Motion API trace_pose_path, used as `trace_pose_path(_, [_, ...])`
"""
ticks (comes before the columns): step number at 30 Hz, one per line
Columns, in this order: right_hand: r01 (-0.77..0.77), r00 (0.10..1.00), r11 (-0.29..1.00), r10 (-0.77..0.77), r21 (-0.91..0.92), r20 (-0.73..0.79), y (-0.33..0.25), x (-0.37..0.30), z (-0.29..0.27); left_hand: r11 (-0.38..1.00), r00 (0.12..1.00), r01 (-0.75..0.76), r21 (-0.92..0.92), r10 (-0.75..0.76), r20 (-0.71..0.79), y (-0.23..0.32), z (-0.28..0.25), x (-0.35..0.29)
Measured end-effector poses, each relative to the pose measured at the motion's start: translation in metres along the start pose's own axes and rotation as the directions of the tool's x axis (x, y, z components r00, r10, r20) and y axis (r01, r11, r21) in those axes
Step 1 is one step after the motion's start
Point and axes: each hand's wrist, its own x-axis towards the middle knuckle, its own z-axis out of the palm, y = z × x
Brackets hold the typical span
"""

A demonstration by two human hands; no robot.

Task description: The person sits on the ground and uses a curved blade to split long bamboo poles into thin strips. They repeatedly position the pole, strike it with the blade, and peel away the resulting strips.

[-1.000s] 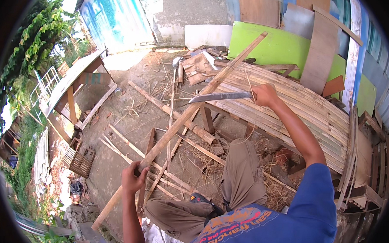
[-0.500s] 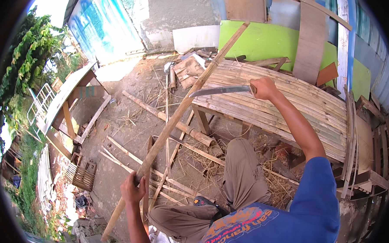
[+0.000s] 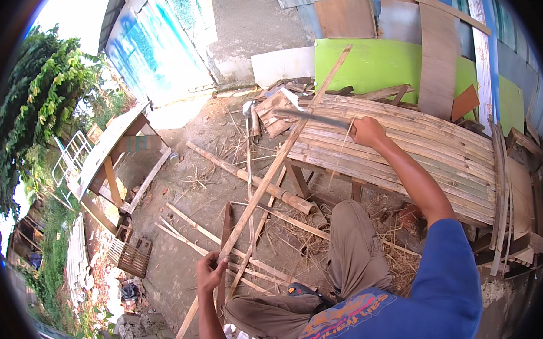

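My left hand [image 3: 210,271] is closed around the lower part of a long split bamboo strip [image 3: 253,203]. The strip slants up and to the right, its far end in front of the green panel. In my right hand [image 3: 368,132] is the handle of a machete [image 3: 324,119]; the blade points left and crosses the strip's upper part in view. Whether blade and bamboo touch, I cannot tell. Beside my right hand a thin bamboo sliver [image 3: 341,153] hangs in front of the slatted bamboo bench [image 3: 398,146]. An upright wooden piece [image 3: 226,229] stands near my left hand.
A thick bamboo pole [image 3: 241,174] and several split strips [image 3: 192,224] lie on the dirt ground. Dry shavings [image 3: 402,254] are heaped under the bench. A wooden table [image 3: 110,149] and a slatted crate [image 3: 130,257] stand left. Panels [image 3: 364,65] lean on the back wall.
The machete has tilted, its tip now beyond the strip's left side. The strip has turned to show a paler, narrower face. A thin sliver has appeared by my right hand. The view has shifted slightly.
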Motion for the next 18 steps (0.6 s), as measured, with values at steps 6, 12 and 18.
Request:
trace_pose_path(6, [-0.271,0.960,0.946,0.278,0.179,-0.016,-0.009,-0.003,0.012,0.984,0.971,0.174,0.045,-0.179,0.160,0.007,0.010,0.012])
trace_pose_path(12, [0.145,0.970,0.980,-0.169,0.139,0.174,-0.123,-0.092,-0.002,0.963,0.937,0.268,-0.002,-0.260,0.234,-0.005,0.019,0.011])
trace_pose_path(18, [0.442,0.842,0.839,-0.510,0.316,0.177,-0.184,-0.184,0.072,0.883,0.881,0.407,-0.232,-0.313,0.355,0.004,0.056,0.005])
